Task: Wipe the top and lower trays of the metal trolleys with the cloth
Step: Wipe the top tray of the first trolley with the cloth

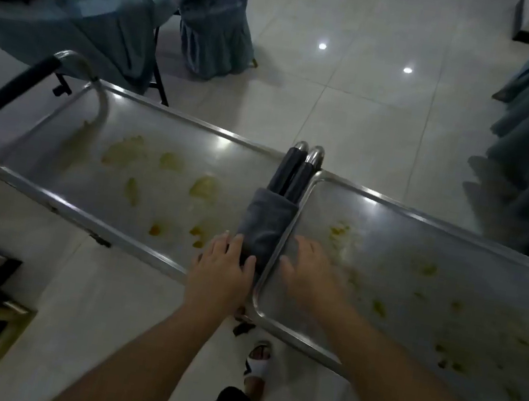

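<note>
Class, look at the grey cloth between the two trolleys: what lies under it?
The grey cloth is draped over two dark-sleeved handle bars, whose far ends show. The bars' near ends are hidden under it. The left hand touches its near end.

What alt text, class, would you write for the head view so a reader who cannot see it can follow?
Two metal trolleys stand end to end, the left tray and right tray both smeared with yellow stains. A grey cloth hangs over their adjoining handles; the left hand touches its lower end, and the right hand is blurred over the right tray.
</note>
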Motion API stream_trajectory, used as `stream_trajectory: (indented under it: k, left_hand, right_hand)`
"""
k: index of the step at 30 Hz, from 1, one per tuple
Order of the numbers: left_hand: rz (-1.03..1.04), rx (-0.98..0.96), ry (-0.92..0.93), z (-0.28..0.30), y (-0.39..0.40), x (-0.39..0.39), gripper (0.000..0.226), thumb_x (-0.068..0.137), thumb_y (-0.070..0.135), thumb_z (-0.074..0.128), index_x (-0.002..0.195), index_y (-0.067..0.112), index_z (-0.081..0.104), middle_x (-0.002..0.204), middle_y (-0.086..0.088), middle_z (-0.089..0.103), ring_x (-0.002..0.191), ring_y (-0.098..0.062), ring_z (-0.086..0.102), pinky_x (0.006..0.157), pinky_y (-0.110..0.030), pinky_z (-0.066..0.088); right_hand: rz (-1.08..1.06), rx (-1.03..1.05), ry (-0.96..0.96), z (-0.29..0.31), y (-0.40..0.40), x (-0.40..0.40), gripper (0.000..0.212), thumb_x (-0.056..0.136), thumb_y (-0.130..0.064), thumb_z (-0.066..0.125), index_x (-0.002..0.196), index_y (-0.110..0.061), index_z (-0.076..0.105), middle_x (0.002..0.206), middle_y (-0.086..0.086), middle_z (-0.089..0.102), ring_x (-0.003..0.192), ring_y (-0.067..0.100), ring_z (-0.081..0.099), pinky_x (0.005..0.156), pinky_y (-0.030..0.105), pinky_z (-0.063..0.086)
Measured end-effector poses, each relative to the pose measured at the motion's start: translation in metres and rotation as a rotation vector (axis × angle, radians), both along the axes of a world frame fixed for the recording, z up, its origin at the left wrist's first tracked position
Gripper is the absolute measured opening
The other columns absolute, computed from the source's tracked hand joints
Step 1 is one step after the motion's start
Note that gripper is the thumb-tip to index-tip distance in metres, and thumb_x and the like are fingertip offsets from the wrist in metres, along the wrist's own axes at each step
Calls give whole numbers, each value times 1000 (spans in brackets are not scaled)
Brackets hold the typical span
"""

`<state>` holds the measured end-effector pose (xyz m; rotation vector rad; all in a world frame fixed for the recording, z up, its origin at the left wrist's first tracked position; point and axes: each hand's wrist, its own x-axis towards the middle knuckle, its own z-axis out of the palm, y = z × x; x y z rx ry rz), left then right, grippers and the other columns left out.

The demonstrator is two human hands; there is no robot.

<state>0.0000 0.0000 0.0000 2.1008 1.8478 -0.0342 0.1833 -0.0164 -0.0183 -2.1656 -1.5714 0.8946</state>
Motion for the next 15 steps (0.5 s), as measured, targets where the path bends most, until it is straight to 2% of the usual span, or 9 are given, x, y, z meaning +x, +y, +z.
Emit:
stream_trajectory:
  k: [2,5,8,11,15]
  left_hand:
    - [4,-19,-13,-4,16,-14,60,106,56,36,158,27,38,166,-3,38,153,-23,33,121,-46,33]
    - [-9,-29,1,-12,32,-27,59,106,56,35,159,28,36,166,-2,37,154,-22,31,120,-46,32]
    - [-36,-32,29,-18,37,-34,60,107,57,33,159,27,37,165,-2,39,154,-21,31,119,-44,32]
    - [-44,-37,31,-20,43,-36,60,107,57,32,158,27,39,165,-1,40,153,-20,32,119,-43,33]
    - [-60,-21,36,-19,46,-33,60,108,57,31,159,27,38,164,1,40,153,-18,33,119,-40,32]
  right_hand:
    - [-143,-69,169,-6,23,-14,55,100,-41,58,147,-16,47,145,11,51,130,30,51,110,43,43]
    - [-386,-152,380,-11,51,-27,50,97,-44,63,136,-14,53,133,11,60,117,29,60,100,45,52]
    - [-577,-167,526,-15,65,-29,38,95,-43,68,120,-17,55,118,7,64,104,25,63,87,42,54]
    - [-602,-143,509,-20,69,-28,21,95,-37,70,96,-23,54,103,4,65,88,17,61,72,34,48]
    - [-594,-105,496,-20,68,-26,16,97,-33,68,92,-22,57,95,4,65,84,18,61,66,32,45]
